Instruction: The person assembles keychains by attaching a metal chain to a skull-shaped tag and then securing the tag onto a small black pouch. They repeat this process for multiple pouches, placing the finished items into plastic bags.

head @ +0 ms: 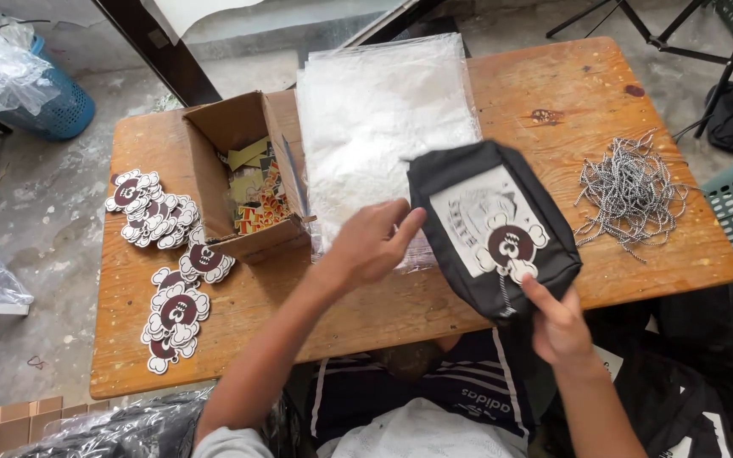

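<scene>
Just right of the centre of the frame we hold a small black pouch [492,227], folded or flat, with a pale printed panel on its face and a brown-and-white die-cut tag [511,248] lying on that panel. Our left hand [372,243] comes in from the lower left and meets the pouch at its left edge, fingers nearly straight and only loosely closed, the fingertips [409,222] pinching or steadying the fabric there; we cannot tell how firmly. Our right hand [560,326] sits at the lower right, fingers curled, with the forefinger [539,293] stretched up to the pouch's lower edge just below the tag, where a thin cord seems to hang. We judge the pouch light and soft, a fabric thing that will sag if held at one corner, so its two opposite edges are the sensible places to grip. The tag looks like stiff card, easily bent, and is better taken by its rim. Under and behind the pouch lies a stack of clear plastic bags [379,119], likely slippery. To the left stands an open cardboard box [229,170] with coloured cards, and more tags [167,263] are scattered on the wooden table [570,93]; a heap of speckled cords [629,191] lies at the right.
</scene>
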